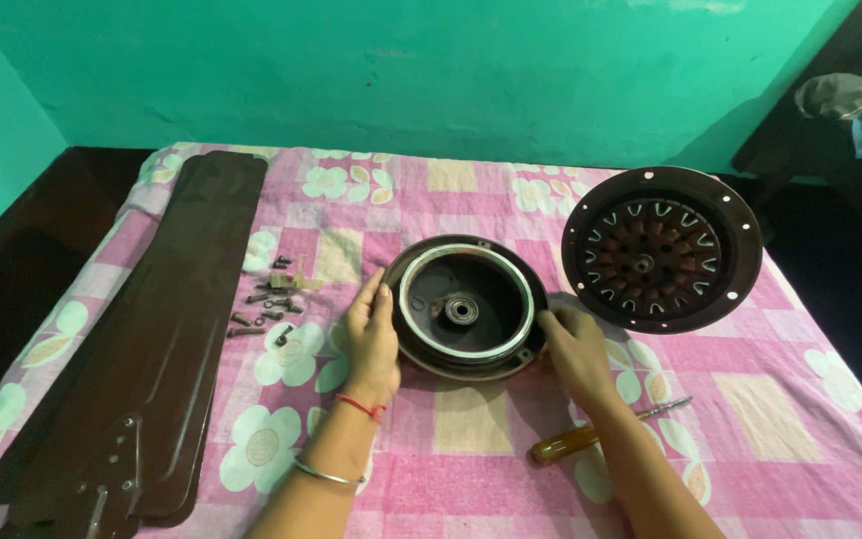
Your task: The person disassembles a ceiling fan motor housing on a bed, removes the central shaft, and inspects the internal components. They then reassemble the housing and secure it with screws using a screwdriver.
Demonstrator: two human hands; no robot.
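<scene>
No packages, labels, signs or screens were in view anywhere. The wall showed only bare green paint, and nothing lying on the bed carried a tag or wrapper.

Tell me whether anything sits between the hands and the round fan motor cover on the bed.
Nothing visible does. The left hand already rests against the motor cover at its left rim, the right hand at its right rim. The screws and screwdriver lie off to the sides.
</scene>
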